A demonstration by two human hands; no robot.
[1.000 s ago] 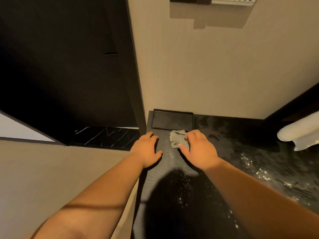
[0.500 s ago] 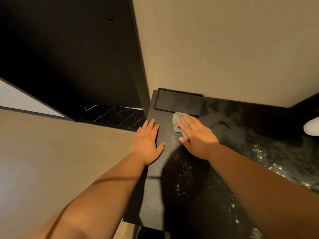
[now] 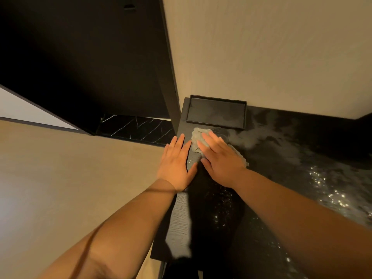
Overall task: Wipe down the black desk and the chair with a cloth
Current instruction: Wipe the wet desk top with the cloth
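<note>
The black desk [image 3: 281, 178] fills the right and lower part of the view, its top wet and glistening. A crumpled grey cloth [image 3: 196, 137] lies near the desk's far left corner. My right hand [image 3: 223, 162] presses flat on the cloth, fingers spread, covering most of it. My left hand [image 3: 177, 164] rests flat and open on the desk's left edge, right beside the cloth, holding nothing. No chair is in view.
A shallow black tray [image 3: 216, 112] sits against the beige wall [image 3: 261, 47] just beyond the cloth. A dark panel [image 3: 80, 57] and a black marbled ledge [image 3: 136, 127] stand left of the desk. Beige floor [image 3: 60, 178] lies below on the left.
The view has tilted down and the white object at the right has left the frame. My right hand flattened over the cloth and slid slightly toward the tray; my left hand stayed at the edge.
</note>
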